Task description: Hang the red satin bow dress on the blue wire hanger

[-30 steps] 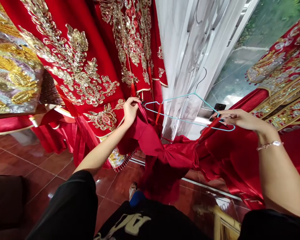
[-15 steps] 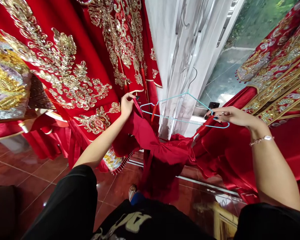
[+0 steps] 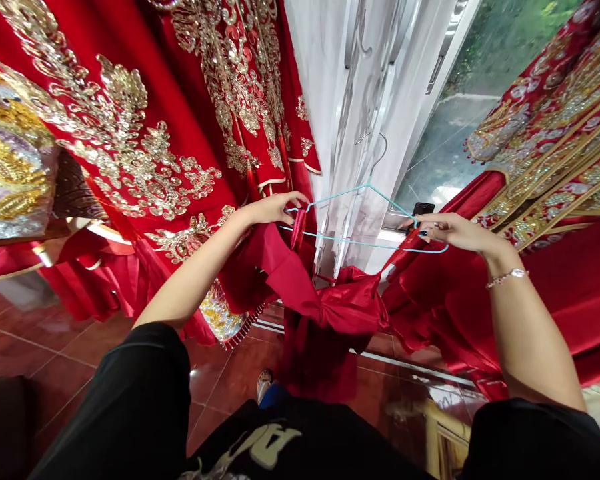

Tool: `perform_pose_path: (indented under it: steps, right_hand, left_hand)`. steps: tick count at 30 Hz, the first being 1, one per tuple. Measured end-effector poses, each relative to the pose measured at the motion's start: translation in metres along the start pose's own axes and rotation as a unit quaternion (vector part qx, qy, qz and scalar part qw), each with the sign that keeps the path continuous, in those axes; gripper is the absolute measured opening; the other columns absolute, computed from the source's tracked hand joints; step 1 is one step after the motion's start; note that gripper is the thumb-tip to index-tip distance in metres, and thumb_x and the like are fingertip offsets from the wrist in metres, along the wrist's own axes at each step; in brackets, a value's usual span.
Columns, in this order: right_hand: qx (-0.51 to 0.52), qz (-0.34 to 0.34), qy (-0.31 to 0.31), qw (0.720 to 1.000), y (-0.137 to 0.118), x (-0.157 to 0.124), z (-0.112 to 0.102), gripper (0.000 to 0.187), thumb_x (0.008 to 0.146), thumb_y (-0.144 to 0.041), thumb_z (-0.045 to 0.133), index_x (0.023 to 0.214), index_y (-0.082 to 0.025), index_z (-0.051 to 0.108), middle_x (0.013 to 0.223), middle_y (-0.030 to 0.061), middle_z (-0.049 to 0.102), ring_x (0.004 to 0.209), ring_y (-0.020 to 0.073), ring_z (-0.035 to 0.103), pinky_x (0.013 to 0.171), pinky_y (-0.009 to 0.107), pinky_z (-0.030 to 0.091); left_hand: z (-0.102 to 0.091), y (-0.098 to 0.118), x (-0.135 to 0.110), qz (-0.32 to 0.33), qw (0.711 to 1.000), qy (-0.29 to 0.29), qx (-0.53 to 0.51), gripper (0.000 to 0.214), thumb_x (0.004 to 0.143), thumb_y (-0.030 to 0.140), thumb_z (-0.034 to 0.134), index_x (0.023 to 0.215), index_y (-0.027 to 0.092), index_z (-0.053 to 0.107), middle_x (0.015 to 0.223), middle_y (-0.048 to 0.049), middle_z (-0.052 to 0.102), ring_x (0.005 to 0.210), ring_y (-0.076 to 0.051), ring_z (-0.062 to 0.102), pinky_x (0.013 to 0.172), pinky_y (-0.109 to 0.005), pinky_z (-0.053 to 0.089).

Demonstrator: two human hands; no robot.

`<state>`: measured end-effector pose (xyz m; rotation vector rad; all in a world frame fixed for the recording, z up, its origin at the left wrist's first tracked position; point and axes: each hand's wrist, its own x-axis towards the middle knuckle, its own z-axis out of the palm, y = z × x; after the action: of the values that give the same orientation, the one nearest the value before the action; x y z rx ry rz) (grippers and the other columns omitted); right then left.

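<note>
A light-blue wire clothes hanger (image 3: 365,241) is held up in front of me, its metal hook pointing away. From it hangs a plain red dress (image 3: 350,308), with a gathered bodice and thin straps. My left hand (image 3: 280,208) is at the hanger's left end, fingers closed about a red strap (image 3: 299,228) that lies over the wire. My right hand (image 3: 447,232) pinches the hanger's right shoulder, close to the other strap (image 3: 400,253). The dress's skirt drops into shadow above the floor.
Red gowns with gold beading (image 3: 125,133) hang at the left. More beaded red garments (image 3: 555,153) are at the right. A white curtain (image 3: 320,80) and a glass pane (image 3: 460,127) stand ahead. A dark phone (image 3: 423,209) shows behind my right hand. Glossy red tiles (image 3: 220,380) cover the floor.
My left hand has moved right and up to the hanger's left end, and a strap now lies over the wire there. The hanger and my right hand have shifted slightly left in view.
</note>
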<state>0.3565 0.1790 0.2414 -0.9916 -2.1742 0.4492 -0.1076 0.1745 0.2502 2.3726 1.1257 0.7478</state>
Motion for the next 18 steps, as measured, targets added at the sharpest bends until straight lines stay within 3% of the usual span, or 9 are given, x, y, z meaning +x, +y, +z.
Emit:
perform_pose_path:
  steps: [2,3,6,8,9,10,12,15,18]
  right_hand:
    - [-0.007,0.013,-0.083,0.996,0.000,-0.010,0.002,0.035,0.080,-0.041,0.064,0.107,-0.023,0.077,0.083,0.0053,0.073,0.069,0.0185,0.063,0.072,0.038,0.055]
    - [-0.014,0.011,-0.074,0.997,0.002,-0.017,0.005,0.036,0.080,-0.040,0.064,0.112,-0.025,0.075,0.097,0.0064,0.074,0.084,0.0222,0.067,0.085,0.043,0.055]
    - [-0.020,0.017,0.130,0.991,0.016,-0.045,0.029,0.043,0.075,-0.037,0.070,0.117,-0.029,0.068,0.126,0.0062,0.066,0.121,0.0281,0.059,0.111,0.050,0.042]
    - [0.021,0.075,0.291,0.954,0.029,-0.068,0.057,0.044,0.078,-0.037,0.064,0.121,-0.028,0.062,0.134,0.0073,0.060,0.123,0.0264,0.057,0.109,0.050,0.044]
    - [0.042,0.123,0.336,0.933,0.035,-0.079,0.074,0.043,0.079,-0.036,0.059,0.121,-0.027,0.060,0.135,0.0083,0.058,0.119,0.0254,0.059,0.106,0.050,0.046]
    - [0.057,0.187,0.320,0.927,0.041,-0.090,0.092,0.039,0.080,-0.035,0.054,0.118,-0.025,0.059,0.134,0.0092,0.058,0.116,0.0245,0.060,0.104,0.049,0.048]
    - [0.084,0.278,0.206,0.934,0.050,-0.108,0.126,0.031,0.077,-0.031,0.055,0.105,-0.022,0.062,0.125,0.0102,0.064,0.107,0.0238,0.064,0.099,0.047,0.051]
    - [0.099,0.325,0.119,0.933,0.058,-0.124,0.163,0.023,0.065,-0.020,0.066,0.088,-0.020,0.067,0.097,0.0073,0.072,0.093,0.0226,0.067,0.094,0.041,0.052]
    - [0.117,0.360,0.055,0.924,0.064,-0.129,0.175,0.014,0.061,-0.010,0.068,0.073,-0.019,0.065,0.074,0.0023,0.070,0.073,0.0176,0.066,0.080,0.031,0.054]
  left_hand:
    - [-0.009,0.004,-0.011,-0.009,0.998,-0.033,0.046,0.062,0.068,0.012,0.071,0.128,0.021,0.061,0.127,-0.0103,0.068,0.116,-0.026,0.064,0.097,-0.039,0.053]
    - [-0.011,0.008,-0.017,-0.001,0.998,-0.036,0.050,0.066,0.071,0.014,0.068,0.135,0.023,0.057,0.134,-0.0102,0.064,0.123,-0.026,0.061,0.102,-0.041,0.050]
    - [0.001,0.016,-0.029,0.015,0.999,0.002,0.031,0.071,0.082,0.023,0.062,0.150,0.024,0.042,0.150,-0.0121,0.052,0.135,-0.027,0.052,0.111,-0.043,0.044]
    - [0.018,0.012,-0.034,-0.017,0.998,0.048,0.046,0.073,0.083,0.031,0.065,0.151,0.021,0.040,0.151,-0.0146,0.050,0.137,-0.030,0.050,0.115,-0.048,0.040]
    - [0.027,0.007,-0.036,-0.036,0.995,0.068,0.062,0.074,0.082,0.034,0.067,0.150,0.020,0.041,0.150,-0.0154,0.051,0.138,-0.031,0.049,0.117,-0.050,0.037]
    - [0.035,0.001,-0.038,-0.049,0.992,0.083,0.075,0.074,0.080,0.036,0.069,0.148,0.020,0.043,0.149,-0.0157,0.052,0.139,-0.033,0.047,0.119,-0.052,0.034]
    - [0.047,-0.015,-0.044,-0.049,0.990,0.106,0.076,0.075,0.077,0.038,0.072,0.145,0.020,0.045,0.149,-0.0149,0.051,0.139,-0.032,0.046,0.120,-0.052,0.033]
    - [0.053,-0.031,-0.059,-0.054,0.993,0.109,0.008,0.077,0.079,0.041,0.068,0.148,0.024,0.040,0.144,-0.0120,0.053,0.126,-0.027,0.056,0.110,-0.047,0.046]
    - [0.052,-0.021,-0.069,-0.077,0.987,0.140,0.015,0.068,0.084,0.041,0.062,0.147,0.026,0.042,0.139,-0.0117,0.053,0.117,-0.027,0.060,0.104,-0.048,0.049]
